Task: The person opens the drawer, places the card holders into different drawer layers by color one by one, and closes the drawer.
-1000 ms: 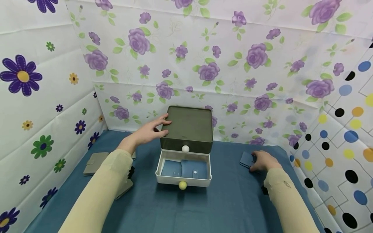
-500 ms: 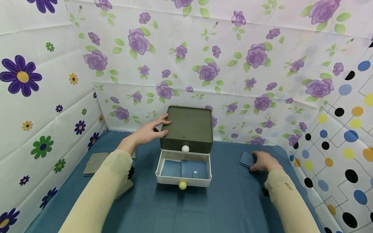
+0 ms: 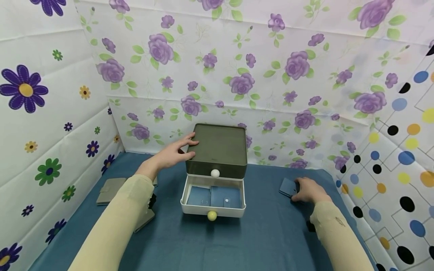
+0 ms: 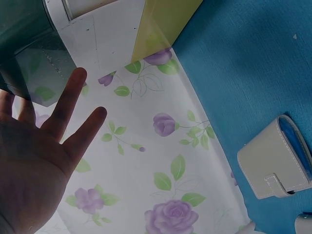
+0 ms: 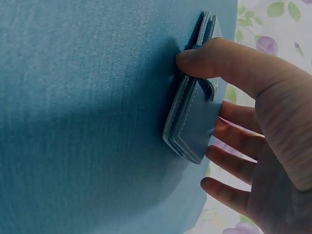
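Observation:
My left hand (image 3: pixel 171 153) rests on the left edge of a dark green box top (image 3: pixel 220 145), its fingers spread. Below that top, a white drawer (image 3: pixel 213 210) stands pulled out with two blue wallets (image 3: pixel 199 196) lying in it. At the right, my right hand (image 3: pixel 310 190) is at a small blue wallet (image 3: pixel 287 187) on the cloth. In the right wrist view, the thumb of my right hand (image 5: pixel 263 126) lies across the strap edge of the blue wallet (image 5: pixel 195 122), and the fingertips meet its opposite side. The left wrist view shows the spread left hand (image 4: pixel 41 156) beside the box.
Beige wallets (image 3: pixel 112 190) lie at the left, partly hidden by my left sleeve; one shows in the left wrist view (image 4: pixel 275 163). A white knob (image 3: pixel 215 173) and a yellow knob (image 3: pixel 212 215) stick out in front. Patterned sheets (image 3: pixel 203 75) surround the blue cloth (image 3: pixel 210 244).
My right hand has shifted slightly to the right, showing a little more of the small blue wallet. My left hand and the drawer stay as they were.

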Action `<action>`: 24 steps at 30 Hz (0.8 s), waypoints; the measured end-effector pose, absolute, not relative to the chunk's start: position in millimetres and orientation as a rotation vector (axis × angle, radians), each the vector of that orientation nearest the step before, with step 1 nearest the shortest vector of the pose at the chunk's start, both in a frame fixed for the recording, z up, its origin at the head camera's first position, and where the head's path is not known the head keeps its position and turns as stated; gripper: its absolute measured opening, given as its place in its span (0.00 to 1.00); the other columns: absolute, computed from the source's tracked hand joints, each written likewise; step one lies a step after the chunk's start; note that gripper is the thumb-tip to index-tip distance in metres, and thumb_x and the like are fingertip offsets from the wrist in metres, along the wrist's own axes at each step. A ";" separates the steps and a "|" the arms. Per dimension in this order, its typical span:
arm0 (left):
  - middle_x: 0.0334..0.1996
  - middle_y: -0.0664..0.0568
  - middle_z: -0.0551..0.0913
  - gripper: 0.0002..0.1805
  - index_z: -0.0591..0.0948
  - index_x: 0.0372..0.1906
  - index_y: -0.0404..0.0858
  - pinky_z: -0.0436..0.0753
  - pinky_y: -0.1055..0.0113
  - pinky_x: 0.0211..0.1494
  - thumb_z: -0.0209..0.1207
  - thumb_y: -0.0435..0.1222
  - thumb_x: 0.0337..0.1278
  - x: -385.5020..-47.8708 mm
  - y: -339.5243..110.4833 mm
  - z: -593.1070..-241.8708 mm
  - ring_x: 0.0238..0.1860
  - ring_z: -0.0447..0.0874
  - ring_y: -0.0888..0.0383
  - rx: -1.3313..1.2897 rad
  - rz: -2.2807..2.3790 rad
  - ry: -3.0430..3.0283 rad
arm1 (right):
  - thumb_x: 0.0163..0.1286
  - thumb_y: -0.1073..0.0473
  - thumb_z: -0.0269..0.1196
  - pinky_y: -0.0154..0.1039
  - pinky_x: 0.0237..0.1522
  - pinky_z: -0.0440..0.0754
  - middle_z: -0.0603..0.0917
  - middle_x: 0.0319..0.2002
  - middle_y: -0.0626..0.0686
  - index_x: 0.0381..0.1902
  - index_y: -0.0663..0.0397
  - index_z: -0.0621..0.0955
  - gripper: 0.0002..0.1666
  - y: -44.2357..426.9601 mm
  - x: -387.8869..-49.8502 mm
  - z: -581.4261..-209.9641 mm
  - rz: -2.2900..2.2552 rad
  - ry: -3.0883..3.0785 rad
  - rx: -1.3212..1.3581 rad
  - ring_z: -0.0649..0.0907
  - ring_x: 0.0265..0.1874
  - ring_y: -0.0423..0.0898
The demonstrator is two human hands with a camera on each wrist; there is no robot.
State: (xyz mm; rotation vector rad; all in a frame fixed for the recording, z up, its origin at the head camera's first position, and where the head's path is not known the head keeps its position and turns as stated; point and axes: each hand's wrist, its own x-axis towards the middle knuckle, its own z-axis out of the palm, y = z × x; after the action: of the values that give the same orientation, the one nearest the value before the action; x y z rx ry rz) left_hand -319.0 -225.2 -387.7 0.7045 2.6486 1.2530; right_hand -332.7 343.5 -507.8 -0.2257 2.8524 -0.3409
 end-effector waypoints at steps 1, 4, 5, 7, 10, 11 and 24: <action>0.88 0.59 0.44 0.32 0.71 0.81 0.46 0.75 0.42 0.70 0.59 0.50 0.81 -319.1 -225.4 -387.7 0.76 0.68 0.41 0.705 1.250 2.651 | 0.61 0.46 0.79 0.74 0.57 0.76 0.73 0.68 0.75 0.75 0.68 0.73 0.52 344.0 -332.3 -508.0 -0.337 2.854 -0.233 0.75 0.64 0.75; 0.88 0.59 0.44 0.32 0.71 0.81 0.46 0.75 0.42 0.71 0.59 0.50 0.81 -319.8 -225.8 -387.9 0.78 0.66 0.42 0.707 1.244 2.658 | 0.61 0.45 0.79 0.74 0.56 0.76 0.73 0.68 0.75 0.75 0.67 0.74 0.51 344.7 -331.2 -509.2 -0.332 2.864 -0.237 0.75 0.64 0.74; 0.88 0.60 0.45 0.31 0.72 0.81 0.46 0.75 0.42 0.71 0.59 0.50 0.81 -319.8 -225.6 -387.7 0.79 0.65 0.43 0.706 1.244 2.659 | 0.61 0.45 0.79 0.74 0.56 0.77 0.74 0.68 0.75 0.74 0.67 0.74 0.51 344.9 -330.8 -509.8 -0.328 2.869 -0.244 0.75 0.64 0.74; 0.88 0.61 0.45 0.31 0.72 0.81 0.46 0.75 0.42 0.71 0.59 0.50 0.81 -319.5 -225.4 -387.5 0.78 0.66 0.43 0.699 1.246 2.661 | 0.61 0.44 0.79 0.74 0.55 0.77 0.74 0.67 0.75 0.74 0.67 0.74 0.52 345.0 -329.7 -511.2 -0.324 2.880 -0.250 0.76 0.64 0.74; 0.88 0.60 0.45 0.31 0.72 0.81 0.46 0.75 0.42 0.71 0.59 0.49 0.81 -318.7 -225.1 -387.9 0.77 0.68 0.42 0.701 1.242 2.664 | 0.61 0.43 0.79 0.74 0.56 0.77 0.75 0.67 0.75 0.74 0.68 0.75 0.52 345.7 -327.1 -512.8 -0.326 2.896 -0.258 0.76 0.63 0.74; 0.88 0.60 0.45 0.31 0.71 0.81 0.46 0.75 0.42 0.70 0.59 0.50 0.81 -318.5 -225.0 -388.1 0.76 0.69 0.42 0.698 1.241 2.665 | 0.61 0.43 0.79 0.74 0.56 0.77 0.75 0.67 0.75 0.74 0.68 0.75 0.52 346.1 -326.0 -512.9 -0.329 2.901 -0.259 0.76 0.64 0.74; 0.88 0.62 0.44 0.32 0.71 0.81 0.47 0.75 0.42 0.70 0.59 0.51 0.81 -318.7 -225.4 -388.7 0.75 0.70 0.42 0.690 1.256 2.653 | 0.63 0.42 0.77 0.75 0.57 0.75 0.75 0.67 0.76 0.73 0.68 0.75 0.51 355.3 -311.9 -514.1 -0.400 2.957 -0.285 0.75 0.64 0.75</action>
State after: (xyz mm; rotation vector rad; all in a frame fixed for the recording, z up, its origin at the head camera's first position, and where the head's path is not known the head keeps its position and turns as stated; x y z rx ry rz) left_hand -318.7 -225.4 -388.7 0.6903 2.6531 1.2560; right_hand -311.9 355.3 -514.1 -0.2852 2.9575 -0.3999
